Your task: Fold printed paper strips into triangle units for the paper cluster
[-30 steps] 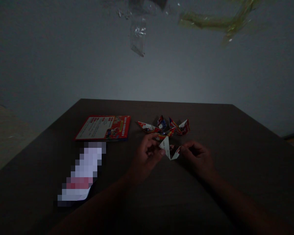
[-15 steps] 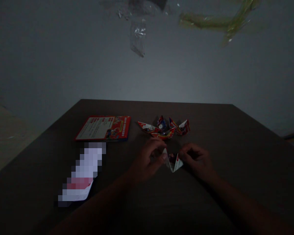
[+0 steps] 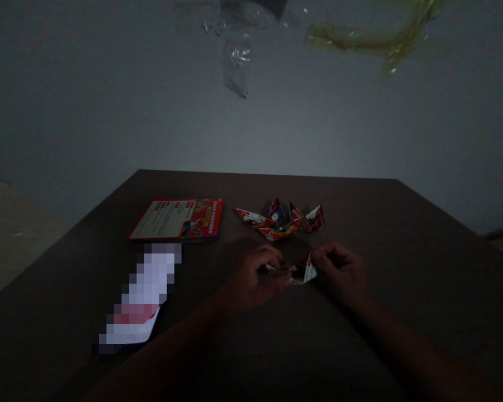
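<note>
Between my hands is a small piece of folded paper (image 3: 310, 272), whitish with a bit of red print and a dark inner side. My left hand (image 3: 255, 276) pinches its left part between thumb and fingers, covering much of it. At the upper right corner, my right hand (image 3: 341, 273) grips the paper with thumb and fingertips. Just beyond my hands lie several folded paper shapes (image 3: 279, 229) in red, white and blue, with pointed ends, resting close together on the dark table (image 3: 251, 346).
Left of the folded shapes lies a stack of red and white printed sheets or a booklet (image 3: 176, 219). Nearer me is a phone-like bright object (image 3: 146, 296), blurred by pixels. Behind the table rises a pale wall (image 3: 251, 134) with yellowish tape (image 3: 352, 39) on it.
My left thumb and fingers have moved a little right and over the paper, flattening its left peak. My right hand has barely shifted. The other things lie as before.
</note>
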### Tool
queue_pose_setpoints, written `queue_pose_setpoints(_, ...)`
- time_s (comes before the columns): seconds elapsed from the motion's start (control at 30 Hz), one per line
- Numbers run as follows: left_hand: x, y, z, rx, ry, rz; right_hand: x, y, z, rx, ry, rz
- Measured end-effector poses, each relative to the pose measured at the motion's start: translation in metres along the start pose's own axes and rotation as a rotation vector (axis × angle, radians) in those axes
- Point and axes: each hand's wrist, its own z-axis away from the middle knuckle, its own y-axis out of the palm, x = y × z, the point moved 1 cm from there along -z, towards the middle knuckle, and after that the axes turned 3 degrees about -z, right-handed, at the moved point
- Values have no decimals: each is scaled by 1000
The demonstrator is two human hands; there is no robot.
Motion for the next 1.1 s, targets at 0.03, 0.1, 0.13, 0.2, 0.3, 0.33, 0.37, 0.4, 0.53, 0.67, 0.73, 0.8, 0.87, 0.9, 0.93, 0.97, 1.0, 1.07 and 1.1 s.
queue_pose_setpoints(0.03, 1, 1, 0, -12, -24, 20, 0, -1, 0, -34, -2, 12)
queue_pose_setpoints(0.1, 4, 3, 1, -30, -99, 67, 1, -1, -1, -75, 0, 31)
queue_pose_setpoints(0.13, 6, 5, 1, -29, -147, 90, 0, -1, -1, -77, 6, 34)
queue_pose_setpoints(0.2, 8, 7, 1, -32, -232, 135, 0, -2, -2, -73, 15, 37)
queue_pose_setpoints(0.3, 9, 8, 1, -59, -287, 217, -2, -1, -2, -74, 21, 20)
queue_pose_setpoints(0.33, 8, 8, 1, -74, -286, 241, -2, -1, -2, -78, 19, 10)
queue_pose_setpoints(0.37, 7, 7, 0, -84, -284, 259, -2, -1, -2, -80, 19, -1)
queue_pose_setpoints(0.4, 6, 7, 0, -87, -284, 268, -2, -2, -2, -82, 20, -10)
queue_pose_setpoints(0.53, 5, 9, -2, -83, -302, 311, -5, -2, -3, -83, 33, -23)
queue_pose_setpoints(0.67, 9, 10, -2, -97, -274, 321, -9, 0, -4, 24, 70, -94)
queue_pose_setpoints(0.73, 10, 10, -1, -80, -249, 306, -9, 2, -4, 106, 102, -150)
queue_pose_setpoints(0.8, 10, 11, 1, -57, -246, 263, -8, 5, -4, 185, 131, -202)
queue_pose_setpoints(0.87, 9, 11, 2, -44, -257, 223, -7, 6, -4, 253, 157, -261)
queue_pose_setpoints(0.9, 9, 12, 2, -42, -261, 213, -7, 6, -4, 286, 175, -299)
queue_pose_setpoints(0.93, 9, 12, 3, -39, -262, 213, -7, 7, -5, 318, 198, -345)
queue_pose_setpoints(0.97, 9, 12, 3, -37, -262, 222, -7, 7, -5, 348, 230, -398)
queue_pose_setpoints(1.0, 10, 12, 3, -33, -262, 239, -8, 7, -5, 383, 269, -459)
queue_pose_setpoints(1.07, 11, 12, 3, -18, -264, 286, -8, 9, -6, 450, 356, -569)
queue_pose_setpoints(1.1, 12, 12, 3, -4, -268, 314, -8, 9, -6, 482, 397, -603)
